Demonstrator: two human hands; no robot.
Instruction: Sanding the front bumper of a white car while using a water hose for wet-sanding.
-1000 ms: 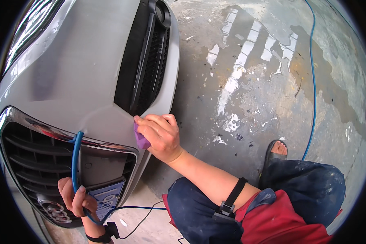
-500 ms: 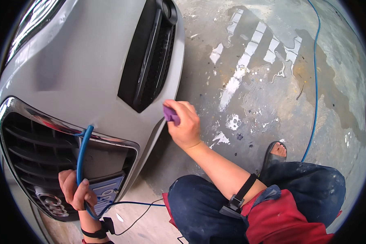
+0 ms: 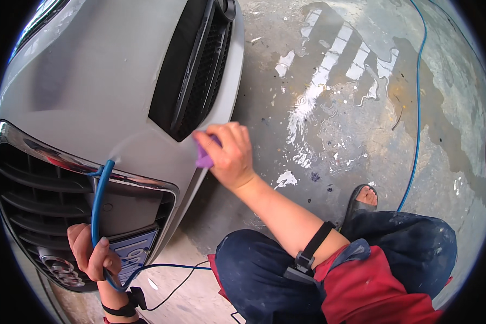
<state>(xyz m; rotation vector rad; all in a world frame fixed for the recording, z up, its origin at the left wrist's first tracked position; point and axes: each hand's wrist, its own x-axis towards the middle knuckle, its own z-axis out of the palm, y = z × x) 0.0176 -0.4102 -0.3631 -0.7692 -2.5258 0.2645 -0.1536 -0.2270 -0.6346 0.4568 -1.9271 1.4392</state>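
Note:
My left hand (image 3: 93, 254) is closed round a blue hose (image 3: 98, 208), in front of the car's dark grille (image 3: 38, 191). The hose bends upward, and its open end is by the chrome grille frame (image 3: 137, 180), against the silver bumper (image 3: 113, 127). Between the fingers and thumb of my right hand (image 3: 229, 154) is a soft purple piece (image 3: 206, 151); whether it is cloth or clay I cannot tell. It lies against the bumper's edge, just below the black air intake (image 3: 191, 75).
A blue and white number plate (image 3: 135, 252) sits beside my left hand. Wet concrete floor (image 3: 329, 124) stretches to the right, with a second length of blue hose (image 3: 419, 108) across it. A thin black cable (image 3: 173, 294) runs from my left wrist strap. My sandalled foot (image 3: 364, 200) stands on the floor.
My right hand has moved slightly left over the bumper with the purple piece. The whole car has shifted a little to the left in view, the left hand and hose with it.

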